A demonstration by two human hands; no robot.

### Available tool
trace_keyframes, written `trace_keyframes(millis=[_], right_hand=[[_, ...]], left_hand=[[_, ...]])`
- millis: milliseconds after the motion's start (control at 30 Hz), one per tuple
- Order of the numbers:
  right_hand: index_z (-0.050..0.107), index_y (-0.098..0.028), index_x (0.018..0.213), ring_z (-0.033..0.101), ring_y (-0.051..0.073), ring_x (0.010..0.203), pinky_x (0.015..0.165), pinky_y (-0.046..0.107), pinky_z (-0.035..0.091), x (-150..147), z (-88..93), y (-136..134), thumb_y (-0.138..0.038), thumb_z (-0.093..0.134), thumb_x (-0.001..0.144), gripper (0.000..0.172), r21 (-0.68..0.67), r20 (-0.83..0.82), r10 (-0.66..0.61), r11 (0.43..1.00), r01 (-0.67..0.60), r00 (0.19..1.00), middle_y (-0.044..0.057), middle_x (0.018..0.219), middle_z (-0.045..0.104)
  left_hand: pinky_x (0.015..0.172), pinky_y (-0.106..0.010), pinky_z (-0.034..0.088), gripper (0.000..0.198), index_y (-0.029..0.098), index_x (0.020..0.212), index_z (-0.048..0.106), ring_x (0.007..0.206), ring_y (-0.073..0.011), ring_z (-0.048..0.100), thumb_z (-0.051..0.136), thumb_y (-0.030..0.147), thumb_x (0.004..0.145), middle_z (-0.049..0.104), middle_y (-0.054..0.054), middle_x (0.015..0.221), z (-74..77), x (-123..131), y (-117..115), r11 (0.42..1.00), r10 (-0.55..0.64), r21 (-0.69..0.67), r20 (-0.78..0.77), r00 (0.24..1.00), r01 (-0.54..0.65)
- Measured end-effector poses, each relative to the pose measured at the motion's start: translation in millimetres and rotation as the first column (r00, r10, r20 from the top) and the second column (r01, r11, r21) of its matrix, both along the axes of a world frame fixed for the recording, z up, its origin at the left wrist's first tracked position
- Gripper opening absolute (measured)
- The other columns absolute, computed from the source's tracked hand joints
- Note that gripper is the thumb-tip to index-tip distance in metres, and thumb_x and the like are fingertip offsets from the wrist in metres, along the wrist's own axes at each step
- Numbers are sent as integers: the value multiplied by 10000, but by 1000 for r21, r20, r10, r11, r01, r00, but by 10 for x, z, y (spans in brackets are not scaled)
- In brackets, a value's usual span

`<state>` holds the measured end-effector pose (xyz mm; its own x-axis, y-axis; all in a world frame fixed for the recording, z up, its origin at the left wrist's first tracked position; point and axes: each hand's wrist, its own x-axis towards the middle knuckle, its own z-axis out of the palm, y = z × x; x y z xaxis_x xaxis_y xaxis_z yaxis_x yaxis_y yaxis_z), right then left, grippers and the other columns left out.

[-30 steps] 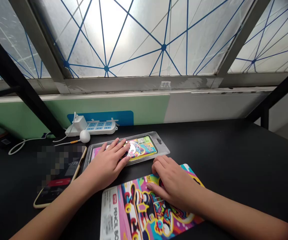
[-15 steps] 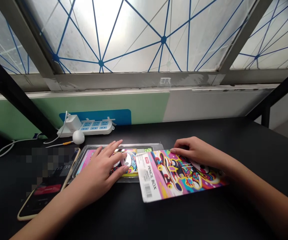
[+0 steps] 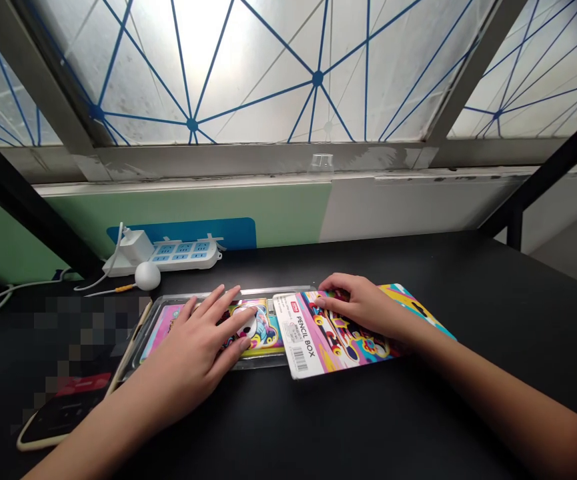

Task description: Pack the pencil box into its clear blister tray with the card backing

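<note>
Head view looks down on a black tabletop (image 3: 468,300) with both bare hands at work near its middle. The left hand (image 3: 193,353) lies flat on a clear plastic blister pack (image 3: 258,291), its fingers (image 3: 223,298) spread apart and not clamped on anything. Under that palm, a colourful pencil box (image 3: 268,330) sits inside the pack, with no sign of it having been taken out. The right hand (image 3: 361,303) rests on a printed pencil box card (image 3: 313,350), its fingers (image 3: 333,283) loosely together and lightly curved, not visibly pinching the card. That card lies across the right end of the pack, its corner overlapping the plastic. A white power strip (image 3: 183,257) and a white ball (image 3: 147,275) stand beyond the pack, and a phone (image 3: 63,417) lies to its left, partly blurred out
</note>
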<state>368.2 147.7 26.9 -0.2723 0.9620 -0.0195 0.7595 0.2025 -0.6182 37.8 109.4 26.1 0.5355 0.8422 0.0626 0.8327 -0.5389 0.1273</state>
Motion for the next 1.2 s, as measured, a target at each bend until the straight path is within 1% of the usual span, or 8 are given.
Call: trace_keyframes(millis=[133, 300, 500, 700, 867, 1033, 1133, 1200], right_hand=[[720, -245, 957, 584, 199, 732, 608, 307, 399, 172, 85, 55, -678, 621, 854, 457, -87, 39, -32, 996, 35, 999, 13, 830, 677], [710, -241, 957, 609, 206, 759, 627, 301, 418, 256, 188, 56, -696, 617, 841, 478, -124, 94, -21, 992, 33, 995, 21, 860, 688], [704, -242, 924, 613, 202, 746, 607, 288, 416, 350, 184, 84, -702, 650, 807, 478, -174, 115, -13, 984, 33, 993, 9, 827, 690], [708, -243, 925, 612, 202, 746, 608, 288, 412, 452, 158, 118, -697, 659, 799, 473, -162, 111, -5, 987, 23, 994, 3, 811, 694], [705, -238, 922, 606, 196, 733, 599, 284, 414, 475, 206, 110, -672, 675, 804, 451, -154, 102, -27, 987, 43, 994, 4, 797, 687], [702, -232, 911, 606, 195, 742, 607, 280, 421, 474, 274, 90, -637, 712, 790, 423, -148, 79, -66, 986, 77, 995, 7, 800, 694], [692, -231, 908, 601, 195, 732, 602, 287, 420, 380, 239, 54, -637, 698, 803, 420, -141, 47, -67, 987, 73, 997, 8, 801, 699], [686, -231, 908, 599, 195, 721, 603, 293, 421, 258, 195, 3, -659, 663, 826, 436, -124, 33, -61, 990, 65, 998, 11, 801, 703]], left_hand=[[1176, -652, 295, 462, 481, 1507, 453, 1545, -335, 256, 380, 525, 1052, 293, -5, 1679, -8, -33, 17, 1000, -8, -12, 21, 1000, 8], [1181, -649, 291, 452, 481, 1483, 491, 1531, -353, 292, 430, 523, 1038, 324, 5, 1670, -13, -76, 38, 999, -33, -24, 76, 997, 35], [1182, -646, 282, 451, 477, 1478, 500, 1533, -360, 287, 451, 510, 1032, 327, -10, 1671, 35, -123, 56, 995, -74, -64, 103, 992, 81], [1186, -663, 250, 456, 464, 1471, 516, 1536, -354, 281, 411, 549, 1035, 307, -21, 1680, 98, -128, 51, 991, -67, -110, 98, 993, 77], [1195, -652, 241, 462, 446, 1464, 531, 1540, -342, 274, 408, 563, 1034, 284, -26, 1688, 110, -123, 44, 992, -57, -111, 88, 994, 66], [1197, -647, 248, 463, 448, 1474, 516, 1541, -346, 272, 417, 556, 1035, 273, -21, 1693, 71, -116, 40, 994, -46, -91, 88, 995, 54], [1191, -642, 266, 462, 430, 1479, 518, 1541, -355, 267, 423, 536, 1039, 280, -39, 1691, 36, -88, 26, 998, -35, -56, 92, 995, 41], [1191, -639, 269, 451, 421, 1472, 529, 1539, -350, 274, 428, 514, 1042, 297, -52, 1685, 20, -44, 2, 999, -40, -33, 97, 994, 43]])
